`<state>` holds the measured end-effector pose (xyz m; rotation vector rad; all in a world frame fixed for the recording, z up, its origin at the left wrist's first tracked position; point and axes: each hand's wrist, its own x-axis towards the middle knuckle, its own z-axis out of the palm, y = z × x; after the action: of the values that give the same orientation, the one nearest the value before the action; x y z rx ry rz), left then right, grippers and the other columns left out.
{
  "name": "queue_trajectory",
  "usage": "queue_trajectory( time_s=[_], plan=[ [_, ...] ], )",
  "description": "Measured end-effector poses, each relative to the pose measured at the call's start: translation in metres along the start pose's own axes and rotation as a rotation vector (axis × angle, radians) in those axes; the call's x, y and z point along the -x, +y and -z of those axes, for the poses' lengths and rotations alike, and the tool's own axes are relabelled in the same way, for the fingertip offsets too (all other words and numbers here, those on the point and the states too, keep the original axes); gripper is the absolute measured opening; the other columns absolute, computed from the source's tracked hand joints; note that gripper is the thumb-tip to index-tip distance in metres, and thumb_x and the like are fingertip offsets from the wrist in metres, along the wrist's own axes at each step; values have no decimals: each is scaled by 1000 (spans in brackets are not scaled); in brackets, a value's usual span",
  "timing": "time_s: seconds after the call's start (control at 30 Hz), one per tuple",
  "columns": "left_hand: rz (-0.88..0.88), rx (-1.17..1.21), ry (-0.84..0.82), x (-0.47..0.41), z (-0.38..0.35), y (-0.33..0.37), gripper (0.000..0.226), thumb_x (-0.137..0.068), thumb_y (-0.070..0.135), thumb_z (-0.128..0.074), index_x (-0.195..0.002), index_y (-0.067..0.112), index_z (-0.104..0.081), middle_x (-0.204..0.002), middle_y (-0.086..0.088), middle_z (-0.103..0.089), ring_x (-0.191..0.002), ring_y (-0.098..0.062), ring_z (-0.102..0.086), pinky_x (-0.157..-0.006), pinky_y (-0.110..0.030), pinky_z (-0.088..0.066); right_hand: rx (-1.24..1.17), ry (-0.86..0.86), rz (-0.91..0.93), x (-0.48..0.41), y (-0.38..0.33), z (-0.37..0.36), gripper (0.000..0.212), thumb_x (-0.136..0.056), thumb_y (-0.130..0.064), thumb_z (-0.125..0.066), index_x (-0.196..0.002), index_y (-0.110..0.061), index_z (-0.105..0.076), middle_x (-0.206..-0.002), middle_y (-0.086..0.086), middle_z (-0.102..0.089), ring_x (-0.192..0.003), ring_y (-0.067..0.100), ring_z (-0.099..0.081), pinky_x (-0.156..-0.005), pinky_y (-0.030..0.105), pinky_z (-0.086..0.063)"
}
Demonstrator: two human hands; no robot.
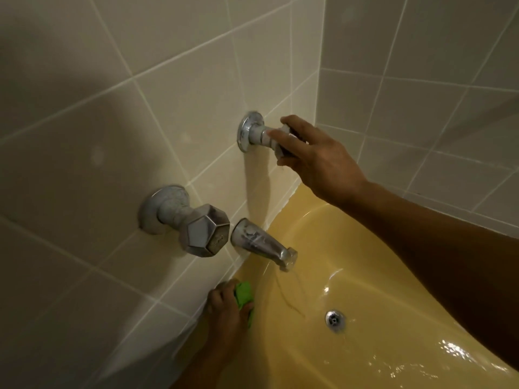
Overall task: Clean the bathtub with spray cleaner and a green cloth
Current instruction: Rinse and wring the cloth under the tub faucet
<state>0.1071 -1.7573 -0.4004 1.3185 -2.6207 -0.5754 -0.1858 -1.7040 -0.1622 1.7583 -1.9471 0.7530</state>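
The yellow bathtub (pixel 373 265) fills the lower right, wet, with water pooled near its metal drain (pixel 334 319). My right hand (pixel 317 155) reaches to the far tap handle (pixel 259 133) on the tiled wall, and its fingers curl round the knob. A thin stream of water runs from the chrome spout (pixel 264 244) into the tub. My left hand (pixel 229 310) is low at the tub's near edge by the wall and grips the bunched green cloth (pixel 243 297). No spray cleaner is in view.
A second chrome tap handle (pixel 196 228) with a faceted knob sticks out from the cream tiled wall (pixel 112 136) just left of the spout. The tiled corner of the wall stands at the upper right, behind the tub.
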Motion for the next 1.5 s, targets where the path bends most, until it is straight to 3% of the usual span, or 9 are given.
queue_trajectory(
  time_s=[0.27,0.43,0.57,0.67,0.8,1.03,1.23,1.4,1.5],
  plan=[
    [8,1,19,-2,-9,-3,65,-77,29,-89,-129,0,-61,-117,-23,-56,-97,-43,-61,-84,-50,-51,-407,38,-457,-9,-10,7,47,-106,-39,-50,-149,-19,-50,-126,6,-68,-106,14,-65,-92,27,-55],
    [12,29,-10,-1,-4,1,63,-92,34,-74,-142,5,-51,-133,-20,-47,-115,-38,-53,-97,-45,-42,-750,0,-636,-13,-8,2,54,-104,-45,-51,-150,-17,-48,-138,10,-62,-111,21,-68,-86,38,-63],
    [22,44,-13,0,0,4,61,-96,37,-67,-147,12,-44,-138,-15,-41,-121,-32,-48,-101,-39,-37,-501,-7,-466,2,-10,3,71,-95,-46,-66,-157,-28,-34,-149,3,-48,-125,16,-55,-101,38,-54],
    [-17,-2,8,0,-6,1,59,-89,33,-77,-137,8,-55,-127,-18,-51,-107,-38,-57,-92,-46,-46,-259,-65,-263,12,-10,3,76,-91,-32,-75,-156,-27,-37,-157,8,-36,-134,24,-47,-104,31,-47],
    [0,-49,28,-2,-14,-2,61,-78,34,-87,-126,8,-59,-117,-21,-56,-96,-43,-61,-82,-53,-52,-279,41,-322,3,-12,5,51,-100,-26,-63,-149,-22,-48,-139,9,-56,-115,21,-58,-98,37,-54],
    [-67,-72,81,1,-12,3,76,-68,33,-93,-122,20,-43,-114,-22,-59,-92,-42,-62,-79,-52,-54,-963,-94,-802,-16,-9,15,47,-105,-42,-52,-142,-14,-56,-114,14,-70,-82,25,-76,-79,43,-64],
    [-68,-92,81,2,-12,3,78,-66,34,-94,-124,19,-44,-115,-23,-59,-93,-43,-62,-80,-53,-54,-357,-166,-381,-4,-14,18,72,-94,-39,-70,-156,-28,-34,-150,7,-47,-122,17,-55,-101,33,-50],
    [-61,-51,117,5,-8,3,59,-82,48,-73,-124,17,-45,-115,-21,-59,-95,-41,-62,-80,-54,-56,-289,-111,-362,-7,-13,13,58,-98,-28,-67,-151,-25,-43,-139,9,-55,-114,21,-58,-97,33,-53],
    [-49,-53,100,4,-8,4,63,-77,39,-85,-122,15,-49,-115,-21,-58,-94,-41,-62,-79,-52,-56,-313,-141,-385,-10,-16,17,55,-100,-27,-64,-150,-25,-43,-133,7,-60,-108,16,-58,-91,29,-50]
  ],
)
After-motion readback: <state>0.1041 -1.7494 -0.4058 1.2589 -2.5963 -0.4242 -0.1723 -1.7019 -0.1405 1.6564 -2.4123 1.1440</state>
